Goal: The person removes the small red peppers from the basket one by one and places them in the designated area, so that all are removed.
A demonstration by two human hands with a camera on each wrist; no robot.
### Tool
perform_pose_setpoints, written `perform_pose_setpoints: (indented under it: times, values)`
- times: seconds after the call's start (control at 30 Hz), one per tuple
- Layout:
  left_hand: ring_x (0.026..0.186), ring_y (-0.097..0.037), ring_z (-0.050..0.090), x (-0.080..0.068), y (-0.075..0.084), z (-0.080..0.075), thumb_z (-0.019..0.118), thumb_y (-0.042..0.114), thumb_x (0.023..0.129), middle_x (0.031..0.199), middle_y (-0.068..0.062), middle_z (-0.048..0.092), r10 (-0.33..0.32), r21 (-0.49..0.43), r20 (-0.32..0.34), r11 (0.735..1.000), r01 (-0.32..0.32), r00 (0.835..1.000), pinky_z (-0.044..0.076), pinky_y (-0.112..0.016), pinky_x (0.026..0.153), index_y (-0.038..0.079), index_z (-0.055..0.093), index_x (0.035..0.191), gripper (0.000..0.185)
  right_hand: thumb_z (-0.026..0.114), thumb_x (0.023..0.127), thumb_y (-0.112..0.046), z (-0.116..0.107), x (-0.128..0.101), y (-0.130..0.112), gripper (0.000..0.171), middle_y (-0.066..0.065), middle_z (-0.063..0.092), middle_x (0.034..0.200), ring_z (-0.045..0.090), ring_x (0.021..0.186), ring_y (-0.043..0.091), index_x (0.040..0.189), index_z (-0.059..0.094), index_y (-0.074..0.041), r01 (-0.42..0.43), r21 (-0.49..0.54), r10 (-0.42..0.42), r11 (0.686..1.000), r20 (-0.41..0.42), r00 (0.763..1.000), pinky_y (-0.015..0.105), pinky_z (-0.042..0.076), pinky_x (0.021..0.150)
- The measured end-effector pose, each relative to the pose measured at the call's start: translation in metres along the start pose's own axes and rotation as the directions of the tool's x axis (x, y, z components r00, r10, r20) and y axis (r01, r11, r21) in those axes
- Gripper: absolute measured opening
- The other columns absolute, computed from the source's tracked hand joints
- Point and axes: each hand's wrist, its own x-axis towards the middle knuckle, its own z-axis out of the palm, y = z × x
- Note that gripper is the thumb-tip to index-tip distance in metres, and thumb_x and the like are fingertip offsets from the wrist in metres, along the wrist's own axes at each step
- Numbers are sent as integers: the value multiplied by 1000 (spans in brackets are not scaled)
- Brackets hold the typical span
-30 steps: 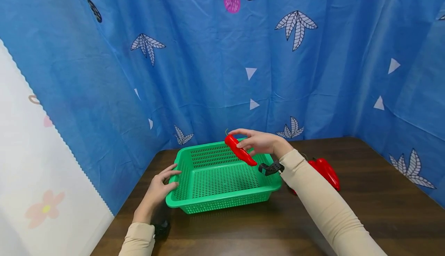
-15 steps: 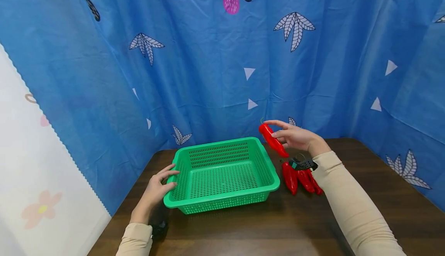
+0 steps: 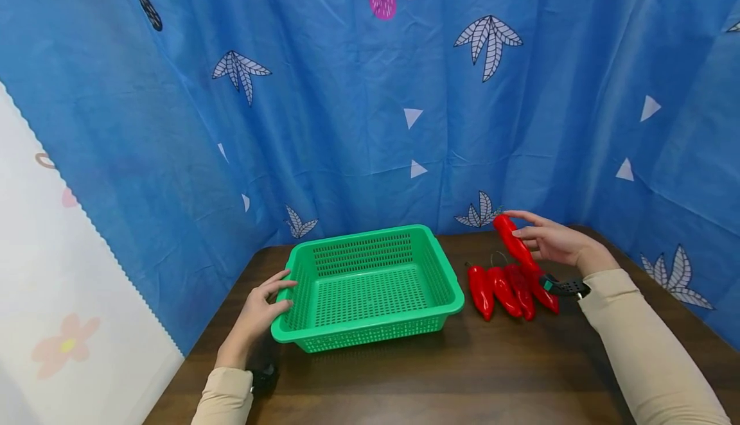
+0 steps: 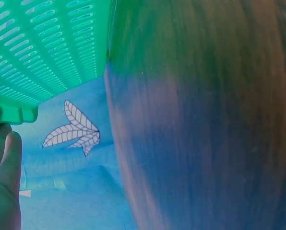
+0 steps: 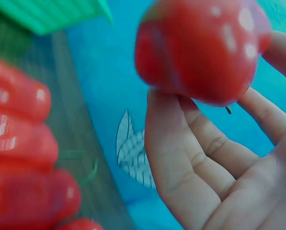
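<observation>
The right hand (image 3: 555, 240) has its grip narrow around one glossy red plastic chili pepper (image 3: 514, 242), pinching it near the upper end between the thumb and the curled fingers (image 5: 181, 158), so that the pepper hangs tilted in the air above the others, well to the right of the basket. By its shiny skin and even shape I judge it to be a light, stiff and hollow toy, a little slippery, not fragile; the thick upper part near the stem seems the best place to hold it, because the pointed tip gives the fingers little surface. Under it, four more red peppers (image 3: 509, 291) lie side by side on the dark brown wooden bench (image 3: 462, 380), touching each other, so I count five peppers in all. There is one green perforated plastic basket (image 3: 370, 287), and nothing lies in it. The left hand (image 3: 260, 312) rests against the left rim of the basket with the fingers nearly straight, holding nothing. Behind the bench hangs a blue patterned curtain (image 3: 347, 91).
</observation>
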Motion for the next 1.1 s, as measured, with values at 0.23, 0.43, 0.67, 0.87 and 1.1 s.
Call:
perform_pose_setpoints:
  times: [0.23, 0.43, 0.67, 0.87, 1.1]
  values:
    - [151, -41, 25, 1, -1, 0, 63, 1, 91, 160, -15, 37, 9, 0, -3, 1000, -9, 1000, 32, -60, 118, 1, 64, 131, 40, 51, 104, -27, -22, -9, 19, 78, -9, 56, 120, 68, 108, 19, 162, 1, -16, -17, -59, 16, 998, -26, 1000, 42, 58, 95]
    - [152, -41, 25, 1, -2, 1, 62, 0, 91, 160, -16, 37, 10, -2, 3, 1000, -10, 1000, 32, -60, 119, 1, 64, 131, 40, 50, 104, -25, -36, -21, 36, 79, -12, 59, 116, 69, 109, 21, 162, -3, -11, -41, -67, 40, 997, -23, 999, 40, 58, 94]
    - [151, -41, 25, 2, -3, -1, 62, 0, 90, 160, -15, 38, 23, 25, -6, 999, -23, 1000, 37, -60, 115, 1, 64, 131, 41, 49, 105, -24, -50, -35, 52, 72, -17, 62, 112, 69, 105, 17, 161, 6, -17, -67, -49, 65, 997, -30, 997, 38, 59, 93]
    - [151, -42, 27, 3, -3, -1, 62, -1, 90, 159, -16, 39, 35, 39, -8, 999, -35, 999, 38, -59, 114, 0, 64, 131, 41, 46, 106, -21, -58, -44, 67, 60, -17, 61, 113, 70, 103, 16, 158, 17, -29, -51, -33, 52, 998, 10, 999, 36, 59, 92]
    - [151, -42, 27, 4, -5, -1, 61, -2, 90, 159, -17, 38, 35, 45, -7, 998, -34, 999, 41, -57, 110, 1, 64, 131, 41, 47, 106, -23, -65, -43, 82, 60, -17, 59, 114, 69, 101, 15, 159, 18, -28, -82, -64, 81, 995, -26, 996, 35, 59, 92]
